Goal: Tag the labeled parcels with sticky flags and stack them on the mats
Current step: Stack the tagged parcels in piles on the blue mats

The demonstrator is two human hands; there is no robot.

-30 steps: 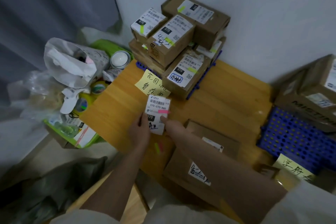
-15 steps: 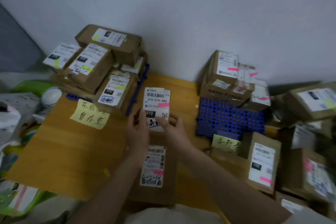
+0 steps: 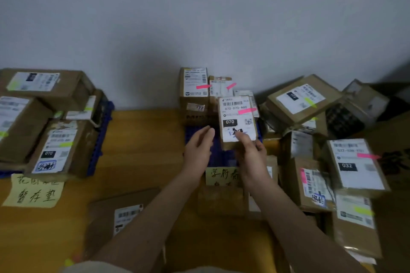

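My right hand (image 3: 249, 150) grips a small cardboard parcel (image 3: 236, 117) by its lower edge, thumb on its white label. The label reads 070 and carries a pink sticky flag (image 3: 246, 111). I hold the parcel over the blue mat (image 3: 219, 155) at the middle of the table, in front of pink-flagged boxes (image 3: 195, 88) stacked by the wall. My left hand (image 3: 198, 150) hovers just left of the parcel, fingers straight, holding nothing. A second blue mat (image 3: 101, 137) at the left bears green-flagged parcels (image 3: 55, 148).
A yellow note (image 3: 33, 190) lies in front of the left stack, another yellow note (image 3: 220, 175) in front of the middle mat. Loose parcels (image 3: 352, 166) crowd the right side. One parcel (image 3: 119, 217) lies near the table's front. The wooden table (image 3: 144, 150) meets the wall behind.
The view swung right. My right hand carried the pink-flagged parcel rightward, from near the left stack to above the middle mat. My left hand let go of the parcel.
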